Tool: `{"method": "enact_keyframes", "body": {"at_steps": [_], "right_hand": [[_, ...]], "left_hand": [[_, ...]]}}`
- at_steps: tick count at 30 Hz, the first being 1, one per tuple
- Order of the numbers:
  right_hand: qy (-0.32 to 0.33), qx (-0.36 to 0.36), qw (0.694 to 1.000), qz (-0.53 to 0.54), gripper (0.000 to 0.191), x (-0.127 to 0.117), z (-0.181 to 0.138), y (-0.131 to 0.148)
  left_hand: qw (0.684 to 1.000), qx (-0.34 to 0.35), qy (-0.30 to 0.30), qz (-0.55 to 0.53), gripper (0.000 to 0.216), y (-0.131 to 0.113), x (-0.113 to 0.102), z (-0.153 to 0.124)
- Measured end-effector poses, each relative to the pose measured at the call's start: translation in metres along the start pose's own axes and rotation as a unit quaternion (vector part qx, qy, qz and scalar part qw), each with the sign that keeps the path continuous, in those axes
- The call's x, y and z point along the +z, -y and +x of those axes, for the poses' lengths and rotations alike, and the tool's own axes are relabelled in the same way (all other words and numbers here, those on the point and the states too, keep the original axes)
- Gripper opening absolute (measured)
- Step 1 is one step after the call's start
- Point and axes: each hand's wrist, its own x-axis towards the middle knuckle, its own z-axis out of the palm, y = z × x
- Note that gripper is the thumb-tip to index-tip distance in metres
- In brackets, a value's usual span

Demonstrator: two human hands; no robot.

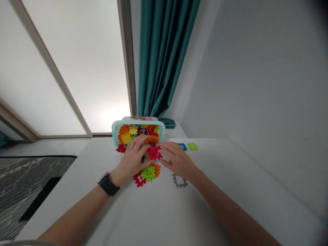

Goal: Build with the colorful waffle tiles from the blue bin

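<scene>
Between my two hands is a red toothed plastic building tile [155, 152], just in front of the bin's opening. My right hand [176, 159] pinches its right side between thumb and fingers. On its left edge rest the thumb and a finger of my left hand [134, 155], which wears a dark watch; its other fingers reach toward the bin. A light blue plastic bin [162, 131] lies with its opening toward me, full of colourful tiles. Below my hands, a lime green tile [148, 173] overlaps a red tile [139, 179] and an orange tile [157, 169].
Right of my hands lie a grey tile [180, 181], a blue tile [182, 146], another lime green tile [192, 146] and a partly hidden yellow tile [191, 159]. The white table [159, 215] meets a wall at right. A teal curtain [164, 61] hangs behind the bin.
</scene>
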Motion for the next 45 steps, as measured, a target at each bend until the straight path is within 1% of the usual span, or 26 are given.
{"method": "enact_keyframes", "body": {"at_steps": [8, 12, 18, 22, 26, 29, 32, 35, 38, 41, 45], "right_hand": [[-0.008, 0.001, 1.0, -0.003, 0.026, 0.001, -0.001, 0.0], [-0.008, 0.006, 1.0, 0.004, 0.024, 0.001, -0.001, 0.0], [0.015, 0.009, 1.0, -0.002, 0.018, 0.003, -0.003, -0.002], [0.024, 0.017, 1.0, 0.001, 0.02, 0.005, -0.004, -0.002], [0.043, 0.024, 0.999, 0.004, 0.023, 0.004, -0.004, -0.006], [0.056, 0.036, 0.998, -0.004, 0.026, 0.001, -0.004, -0.015], [0.058, 0.046, 0.997, 0.005, 0.025, -0.003, -0.007, -0.03], [0.071, 0.054, 0.996, 0.024, 0.027, -0.004, -0.013, -0.048], [0.079, 0.075, 0.994, 0.025, 0.024, -0.002, -0.023, -0.067], [0.071, 0.096, 0.993, 0.016, 0.025, 0.0, -0.034, -0.084], [0.07, 0.113, 0.991, 0.007, 0.026, 0.003, -0.041, -0.099]], "left_hand": [[1.0, -0.018, 0.019, -0.017, 0.036, 0.001, 0.0, 0.001], [0.999, -0.021, 0.015, -0.025, 0.035, 0.001, 0.0, 0.001], [1.0, -0.017, 0.018, -0.019, 0.038, -0.002, 0.002, 0.0], [0.999, -0.015, 0.025, -0.015, 0.039, -0.004, 0.005, -0.001], [0.998, -0.029, 0.04, -0.025, 0.04, -0.007, 0.008, -0.002], [0.997, -0.033, 0.063, -0.039, 0.045, -0.01, 0.011, -0.004], [0.994, -0.029, 0.091, -0.044, 0.034, -0.014, 0.013, -0.005], [0.99, -0.006, 0.13, -0.062, 0.028, -0.019, 0.013, -0.006], [0.984, 0.02, 0.159, -0.082, 0.03, -0.025, 0.014, -0.007], [0.98, 0.037, 0.171, -0.091, 0.035, -0.027, 0.016, -0.009], [0.975, 0.051, 0.197, -0.094, 0.036, -0.029, 0.021, -0.013]]}}
